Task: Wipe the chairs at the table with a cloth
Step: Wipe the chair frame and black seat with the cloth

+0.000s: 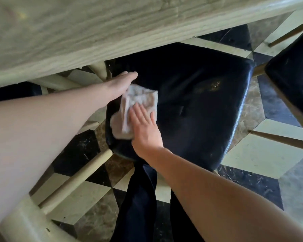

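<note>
Pressing flat, right hand (143, 124) pins cloth (135, 109) lengthwise toward table (77, 32); left hand (122, 82) seemingly pinches it.

A home dining room: wooden table (94, 32), padded chairs (191, 102), patterned floor (262, 159).

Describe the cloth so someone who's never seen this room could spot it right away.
Find the pale wooden table, then the dark blue padded chair seat tucked partly beneath it. On that seat's left side lies the cloth, crumpled between the left hand and right hand. It is the only light, beige thing on the dark seat.
</note>
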